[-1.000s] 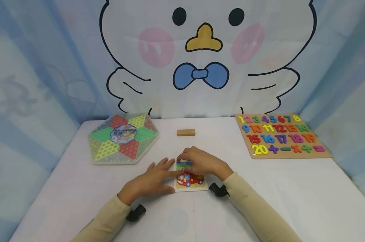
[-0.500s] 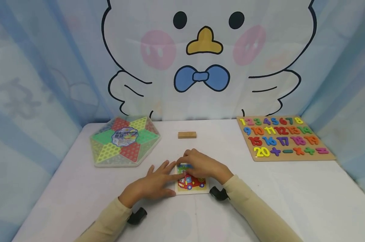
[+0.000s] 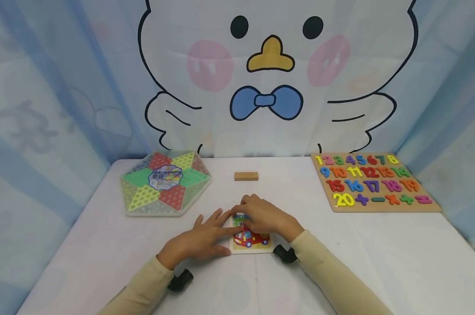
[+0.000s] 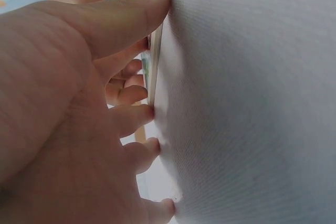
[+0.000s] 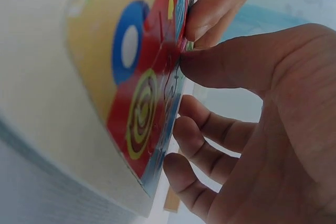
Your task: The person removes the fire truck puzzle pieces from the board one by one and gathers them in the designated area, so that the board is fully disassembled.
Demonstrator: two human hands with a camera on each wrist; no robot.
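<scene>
Well, at far left a clear plastic hexagonal case [image 3: 165, 208] with red, yellow and green triangles is set towards the back of the white cloth-covered table [image 3: 320, 232]. Then, across some white cloth, the left hand [image 3: 196, 241] is seen spread wide, fingers straight; nothing is gripped by it, though the near left corner of the flat, square, white-edged picture board with a red vehicle [image 3: 257, 246] is touched by its thumb, and the picture is crossed by its index finger. The board is laid flat between both hands. Beyond it, well apart, a small brown wooden block [image 3: 246, 176] is placed. By the right hand [image 3: 267, 215] the board is held, fingers curled at the far edge, thumb pressed on the picture, whose upper part is mostly hidden. A black wrist camera [image 3: 285, 253] is hung just beside the near right corner. After a wide stretch of cloth, a tan board of coloured numerals [image 3: 387, 209] is reached near the table's right edge. The back edge is bordered by a pale blue-and-white printed curtain [image 3: 267, 138].
</scene>
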